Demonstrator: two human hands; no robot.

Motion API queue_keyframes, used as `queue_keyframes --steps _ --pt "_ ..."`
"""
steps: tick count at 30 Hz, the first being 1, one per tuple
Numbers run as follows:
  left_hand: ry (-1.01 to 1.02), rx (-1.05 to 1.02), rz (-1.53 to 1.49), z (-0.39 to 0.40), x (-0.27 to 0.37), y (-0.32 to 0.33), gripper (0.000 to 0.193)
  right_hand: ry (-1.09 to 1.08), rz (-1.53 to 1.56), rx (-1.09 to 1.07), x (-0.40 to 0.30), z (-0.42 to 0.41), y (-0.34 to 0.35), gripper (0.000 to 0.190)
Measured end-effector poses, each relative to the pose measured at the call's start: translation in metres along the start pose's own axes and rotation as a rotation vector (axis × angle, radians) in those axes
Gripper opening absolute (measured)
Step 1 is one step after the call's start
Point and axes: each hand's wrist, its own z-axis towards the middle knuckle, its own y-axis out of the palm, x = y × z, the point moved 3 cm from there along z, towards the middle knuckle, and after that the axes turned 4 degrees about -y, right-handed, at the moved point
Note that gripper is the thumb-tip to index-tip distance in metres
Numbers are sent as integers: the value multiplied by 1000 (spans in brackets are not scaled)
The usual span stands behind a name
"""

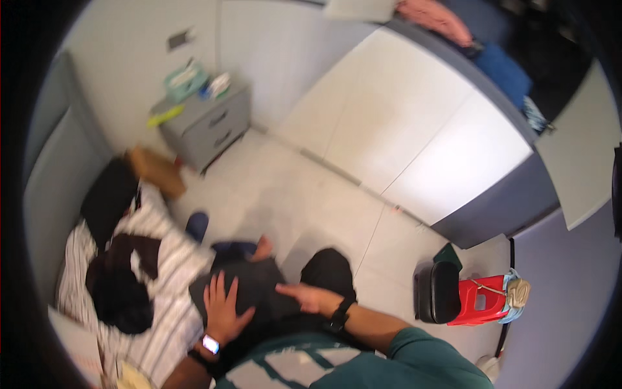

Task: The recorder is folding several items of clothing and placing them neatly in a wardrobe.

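Observation:
My left hand (pixel 224 311) lies with fingers spread on a dark grey cloth (pixel 257 282) over my lap; it grips nothing. A lit smartwatch (pixel 211 344) is on that wrist. At the cloth's right side, my right hand (pixel 308 296) has its index finger extended over the surface; its other fingers are partly hidden, so I cannot tell if they pinch the edge. My black-clad knee (pixel 329 272) shows beyond it. Left of my lap, a striped bedsheet (pixel 175 296) carries a crumpled black garment (pixel 119 301) and a dark brown cloth (pixel 146 250).
Navy slippers (pixel 197 227) are on the tiled floor (pixel 272 180) by the bed. A grey nightstand (pixel 204 131) holds a teal tissue box (pixel 186 80), beside a cardboard box (pixel 158 172). White wardrobe panels (pixel 384 107) stand ahead. A red stool (pixel 481 301) and black case (pixel 439 291) are right.

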Motion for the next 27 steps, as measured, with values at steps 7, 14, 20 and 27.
queue_keyframes --steps 7,14,20,27 --pt "-20 -44 93 5 12 -7 87 187 160 -55 4 28 -13 48" --pt "-9 -28 140 19 17 3 93 148 136 25 -24 1 -4 36" --pt "-23 -93 361 53 -3 37 92 87 21 -41 -89 12 -33 35" --pt "-157 -496 315 130 14 15 101 3 -23 -47 -177 -14 -49 34"
